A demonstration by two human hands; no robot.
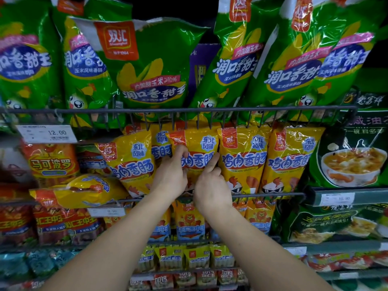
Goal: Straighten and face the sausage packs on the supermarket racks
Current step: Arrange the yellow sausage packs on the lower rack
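Yellow chicken sausage packs stand in a row behind a wire rail point(273, 194) on the middle rack. Both hands are on the centre yellow pack point(197, 143). My left hand point(172, 175) grips its left edge with curled fingers. My right hand point(210, 185) holds its right side, index finger stretched up along the edge. A yellow pack to the left point(130, 162) leans tilted. Two yellow packs to the right point(241, 160) stand upright and face forward. Another yellow pack point(84, 192) lies on its side at the left.
Large green corn sausage bags point(147, 66) stand on the top wire rack point(189, 110). Red packs point(52, 162) fill the left, green noodle bags point(352, 154) the right. Price tags point(47, 133) hang on the rails. Smaller sausage packs point(189, 223) fill the lower racks.
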